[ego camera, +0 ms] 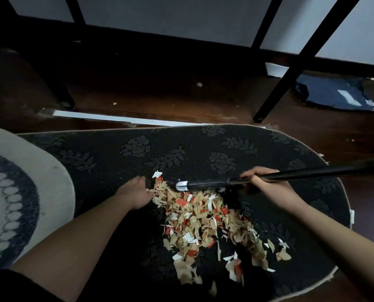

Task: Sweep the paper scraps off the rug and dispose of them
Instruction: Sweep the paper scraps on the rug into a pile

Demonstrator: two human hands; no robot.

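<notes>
One heap of paper scraps (212, 223) lies on the dark oval rug (203, 149), running from near the bottom edge of the view up toward the middle; the pieces are tan, white and red, too many and too overlapped to count. A few scraps sit loose at the right end of the heap.

Two bare hands reach in over it. The left hand (136, 194) rests palm-down on the rug, touching the heap's upper left edge, its fingers together and holding nothing. The right hand (266, 184) has its fingers wrapped around one black broom handle (301, 174), which runs in from the right edge. The handle ends in a black head with a pale tip (181, 185), lying across the far end of the heap.

At the left, one pale round rug (29, 171) with a dark blue ring pattern overlaps the dark rug's edge.

Beyond the rug, on the wooden floor (181, 99), lies one long white strip (116, 118). Further back stand several black furniture legs, one (275, 92) slanting down just behind the rug. One blue bag (334, 92) lies at the far right, and single scraps dot the floor.
</notes>
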